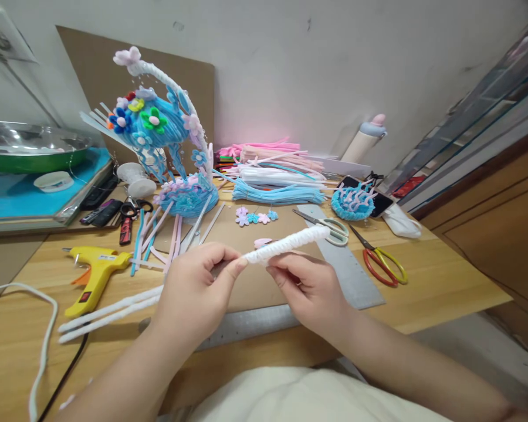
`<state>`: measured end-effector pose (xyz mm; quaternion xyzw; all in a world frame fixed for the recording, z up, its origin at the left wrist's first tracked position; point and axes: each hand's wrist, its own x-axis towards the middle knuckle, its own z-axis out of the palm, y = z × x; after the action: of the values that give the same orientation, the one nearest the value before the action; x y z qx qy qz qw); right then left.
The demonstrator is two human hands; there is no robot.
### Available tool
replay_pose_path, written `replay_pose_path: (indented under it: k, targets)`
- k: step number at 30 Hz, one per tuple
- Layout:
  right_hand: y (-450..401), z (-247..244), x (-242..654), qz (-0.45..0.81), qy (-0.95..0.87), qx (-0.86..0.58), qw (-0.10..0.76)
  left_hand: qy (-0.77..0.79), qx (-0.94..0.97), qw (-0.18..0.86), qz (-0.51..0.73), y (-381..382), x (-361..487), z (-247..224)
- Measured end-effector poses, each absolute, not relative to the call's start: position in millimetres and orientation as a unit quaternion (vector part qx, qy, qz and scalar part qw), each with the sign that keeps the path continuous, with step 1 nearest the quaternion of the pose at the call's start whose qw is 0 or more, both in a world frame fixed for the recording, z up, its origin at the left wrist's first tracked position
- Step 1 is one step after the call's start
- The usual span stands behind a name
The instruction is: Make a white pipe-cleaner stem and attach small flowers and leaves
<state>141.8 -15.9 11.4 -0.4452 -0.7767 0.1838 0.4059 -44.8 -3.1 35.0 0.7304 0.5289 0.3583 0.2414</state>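
Observation:
A thick white wrapped stem (pixel 294 240) slants up to the right over the desk's middle. My left hand (pixel 202 287) pinches its lower left end; two long white stems (pixel 114 309) stick out to the left beyond that hand. Under the wrapped part, my right hand (pixel 310 287) is closed, with thumb and fingertips pressed together against its underside. Whether my right fingertips also hold a thin strand is too small to tell. Small pink and blue flowers (pixel 263 218) lie on the brown board behind the stem.
A blue flowered jellyfish-like decoration (pixel 158 123) stands at the back left. A yellow glue gun (pixel 94 275) lies left. Pipe cleaner bundles (pixel 277 190) lie behind. Green-handled scissors (pixel 334 230), red-and-yellow scissors (pixel 385 264) and a blue round piece (pixel 353 202) are at the right.

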Motion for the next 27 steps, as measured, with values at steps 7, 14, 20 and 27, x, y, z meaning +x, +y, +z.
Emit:
replay_pose_path:
  k: [7, 14, 20, 27]
  targets:
    - [-6, -3, 136, 0.319, -0.724, -0.425, 0.439, 0.516, 0.744, 0.209, 0.370, -8, -45, 38]
    - [-21, 3, 123, 0.243, -0.773, -0.417, 0.412, 0.503, 0.764, 0.112, 0.389, -10, -39, 30]
    - [-27, 39, 132, -0.019, -0.880, -0.415, 0.231, 0.465, 0.841, -0.005, 0.276, -8, -39, 23]
    - [16, 73, 155, 0.222, -0.900, -0.347, 0.140, 0.322, 0.905, -0.032, 0.276, -9, -38, 21]
